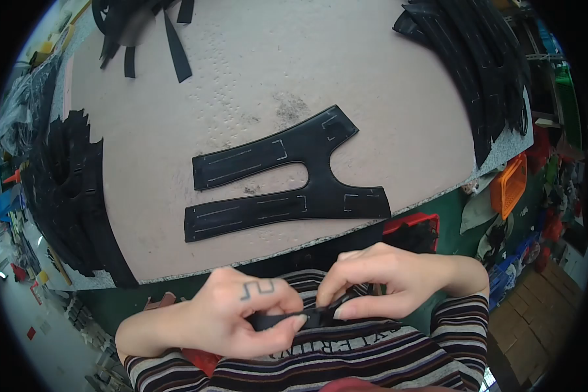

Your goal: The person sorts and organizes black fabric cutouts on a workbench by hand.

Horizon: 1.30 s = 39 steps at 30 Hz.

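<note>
Both my hands are close to my chest, below the table edge, pinching one small black strip [310, 318] between them. My left hand [238, 312] grips the strip's left end with thumb and fingers. My right hand [385, 281] pinches its right end. On the pinkish table [255, 65] in front of me lies a flat black U-shaped cut piece [320, 186] with white marking lines, apart from both hands.
A tall stack of black cut pieces [68, 196] sits at the table's left edge, another stack [477, 72] at the far right. Loose black strips [173, 49] lie at the top. An orange basket [509, 185] and a red bin [411, 228] stand beyond the table's right edge.
</note>
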{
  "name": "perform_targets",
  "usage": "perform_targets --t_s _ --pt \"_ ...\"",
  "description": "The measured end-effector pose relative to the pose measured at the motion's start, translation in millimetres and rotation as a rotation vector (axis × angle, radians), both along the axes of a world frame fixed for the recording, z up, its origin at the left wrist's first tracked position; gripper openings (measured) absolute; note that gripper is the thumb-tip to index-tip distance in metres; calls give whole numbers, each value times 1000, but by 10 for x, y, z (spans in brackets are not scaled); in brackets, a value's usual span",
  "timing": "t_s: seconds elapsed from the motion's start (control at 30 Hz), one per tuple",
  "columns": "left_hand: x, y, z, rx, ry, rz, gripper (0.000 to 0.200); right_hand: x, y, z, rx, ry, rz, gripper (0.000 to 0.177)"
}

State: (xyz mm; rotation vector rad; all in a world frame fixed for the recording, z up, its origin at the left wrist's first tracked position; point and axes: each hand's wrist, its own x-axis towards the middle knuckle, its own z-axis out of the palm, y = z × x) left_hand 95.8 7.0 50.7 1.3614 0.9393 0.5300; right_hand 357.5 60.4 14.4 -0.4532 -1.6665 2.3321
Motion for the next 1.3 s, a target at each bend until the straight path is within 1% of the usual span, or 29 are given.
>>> perform_targets --t_s 0.03,0.07,0.1,0.17,0.23,0.3,0.4,0.5,0.63,0.73,0.8,0.87,0.9,0.97,1.0,1.03,1.1,1.2,1.23,1.3 --pt "15 -88 -30 -12 -15 4 9 44 -92 -17 -98 -9 -20 19" --pt "16 -115 -39 -43 19 1 9 86 -121 -22 -78 -68 -29 16" --pt "18 -76 -74 -10 61 17 9 73 -150 -40 -15 -97 -149 16" --pt "21 86 -174 59 146 55 10 33 -36 -99 227 -151 -339 16" --pt "39 285 -257 -214 180 169 13 -18 107 -145 508 -276 -512 18" --pt "52 467 -373 -103 280 173 14 -80 218 -196 728 -399 -552 20" --pt "63 500 -483 159 451 62 13 -128 177 -307 858 -459 -572 23" --pt "102 447 -551 172 428 167 14 -143 173 -326 930 -503 -574 24" --pt "141 437 -564 210 454 201 15 -133 210 -314 983 -531 -543 25" --pt "163 442 -552 206 470 209 17 -100 185 -236 1065 -641 -475 23" --pt "178 442 -551 197 473 228 17 -108 151 -275 1403 -583 -518 22" --pt "175 439 -567 194 471 230 17 -68 -6 -403 1640 -453 -522 21" --pt "174 437 -575 193 471 230 17 -39 -58 -425 1692 -391 -437 15" --pt "180 435 -582 191 473 235 18 -62 -118 -510 1773 -365 -372 13" --pt "185 432 -581 191 475 237 18 -82 -121 -543 1773 -404 -329 11" --pt "192 423 -574 237 526 231 18 -96 -134 -562 1722 -437 -338 9" --pt "208 365 -524 327 633 219 19 -88 -110 -543 1777 -439 -274 22" --pt "37 216 -312 306 746 299 19 -83 -47 -519 1738 -418 -253 24" --pt "-52 195 -244 199 730 337 17 -120 -45 -524 1723 -416 -297 18" --pt "-257 169 -275 135 657 352 17 -200 -70 -528 1689 -419 -376 9"
